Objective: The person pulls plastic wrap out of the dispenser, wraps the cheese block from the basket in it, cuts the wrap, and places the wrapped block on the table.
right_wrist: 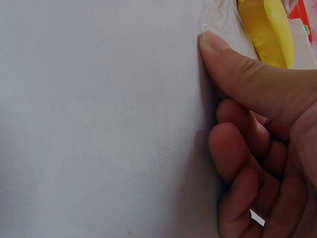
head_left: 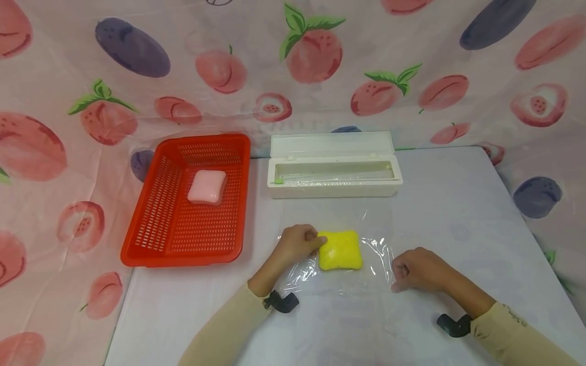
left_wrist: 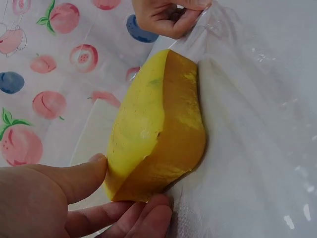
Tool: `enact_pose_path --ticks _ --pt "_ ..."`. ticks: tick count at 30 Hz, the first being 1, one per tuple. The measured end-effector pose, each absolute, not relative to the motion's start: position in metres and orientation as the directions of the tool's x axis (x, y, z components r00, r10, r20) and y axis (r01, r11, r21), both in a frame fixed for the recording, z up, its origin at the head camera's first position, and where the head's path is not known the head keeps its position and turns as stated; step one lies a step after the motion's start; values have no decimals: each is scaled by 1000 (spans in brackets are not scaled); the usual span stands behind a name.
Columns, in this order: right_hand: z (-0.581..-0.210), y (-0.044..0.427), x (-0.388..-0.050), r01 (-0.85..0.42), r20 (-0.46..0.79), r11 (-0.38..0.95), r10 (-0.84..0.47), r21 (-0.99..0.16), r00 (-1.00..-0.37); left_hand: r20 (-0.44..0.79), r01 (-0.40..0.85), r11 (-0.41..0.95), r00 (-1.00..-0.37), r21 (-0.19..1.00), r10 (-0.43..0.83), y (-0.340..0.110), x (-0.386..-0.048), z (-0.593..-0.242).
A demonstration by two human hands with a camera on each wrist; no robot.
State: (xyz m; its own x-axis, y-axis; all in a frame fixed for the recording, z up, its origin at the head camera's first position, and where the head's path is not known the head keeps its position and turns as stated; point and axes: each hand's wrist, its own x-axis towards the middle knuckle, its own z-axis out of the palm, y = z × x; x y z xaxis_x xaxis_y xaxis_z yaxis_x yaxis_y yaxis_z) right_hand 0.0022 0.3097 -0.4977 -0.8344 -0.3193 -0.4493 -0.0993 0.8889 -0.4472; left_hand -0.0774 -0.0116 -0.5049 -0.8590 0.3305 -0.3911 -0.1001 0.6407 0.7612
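A yellow, pillow-shaped block [head_left: 340,250] lies on a sheet of clear cling film [head_left: 377,249] spread over the table. My left hand [head_left: 297,243] pinches the block's left end, thumb on the upper face and fingers curled at the lower edge, as the left wrist view shows. At the film's right edge, my right hand [head_left: 418,269] pinches the film between thumb and curled fingers. In the right wrist view the thumb [right_wrist: 237,69] presses at the film's edge, with the yellow block just beyond it.
Behind the film stands a white cling film dispenser [head_left: 334,190] with its lid raised. To the left is a red plastic basket [head_left: 183,256] holding a pink block [head_left: 207,187] of similar shape. A fruit-patterned curtain [head_left: 256,51] hangs behind the white table [head_left: 458,213].
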Motion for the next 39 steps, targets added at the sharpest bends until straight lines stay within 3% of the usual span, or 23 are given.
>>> enact_pose_path --ticks 11,19,24,28,34,39 --pt "-498 307 1 -65 -474 893 -297 -446 -829 -346 -23 684 -875 729 339 -14 -69 -505" --pt "-500 313 -5 -111 -444 866 -356 -488 -822 -339 5 677 -863 736 375 -24 -67 -506" --pt "-501 318 -8 -142 -431 825 -423 -546 -797 -292 128 690 -840 712 457 -39 -59 -503" --pt "-502 324 -9 -150 -433 799 -461 -582 -774 -271 287 714 -784 638 558 -55 -46 -498" --pt "-501 330 -6 -156 -422 751 -515 -641 -746 -281 556 662 -620 502 733 -78 -25 -488" --pt "-497 335 -3 -117 -450 726 -535 -677 -715 -261 658 636 -584 403 769 -86 -16 -482"
